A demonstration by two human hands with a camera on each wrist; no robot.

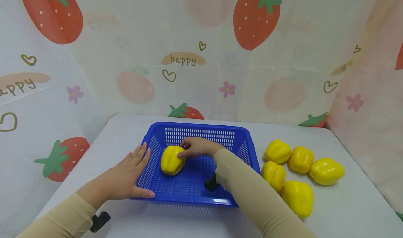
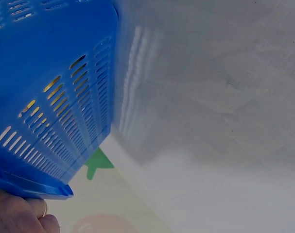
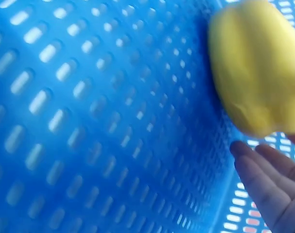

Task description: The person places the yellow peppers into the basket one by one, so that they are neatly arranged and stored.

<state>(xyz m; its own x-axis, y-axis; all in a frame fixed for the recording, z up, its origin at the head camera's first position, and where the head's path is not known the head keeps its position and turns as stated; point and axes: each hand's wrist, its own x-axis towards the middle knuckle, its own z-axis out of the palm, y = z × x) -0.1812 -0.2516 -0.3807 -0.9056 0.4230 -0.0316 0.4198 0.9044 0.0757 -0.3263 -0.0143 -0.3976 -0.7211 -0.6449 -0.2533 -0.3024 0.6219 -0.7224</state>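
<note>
A yellow bell pepper (image 1: 172,160) stands in the left part of a blue slotted plastic basket (image 1: 201,199). At its right side is my right hand (image 1: 199,147), reaching into the basket with the thumb at the pepper's surface. The right wrist view shows this hand's fingers (image 3: 264,179) extended, their tips just off the blurred pepper (image 3: 256,68). My left hand (image 1: 126,178) lies spread along the basket's left side, thumb on the front rim. In the left wrist view its fingers (image 2: 21,213) touch the basket's rim (image 2: 35,187).
Several more yellow bell peppers (image 1: 301,160) lie grouped on the white table (image 1: 355,203) to the right of the basket. Behind and at the sides hangs a strawberry-print cloth (image 1: 201,87). Black camera mounts (image 1: 100,221) stick out at the wrists.
</note>
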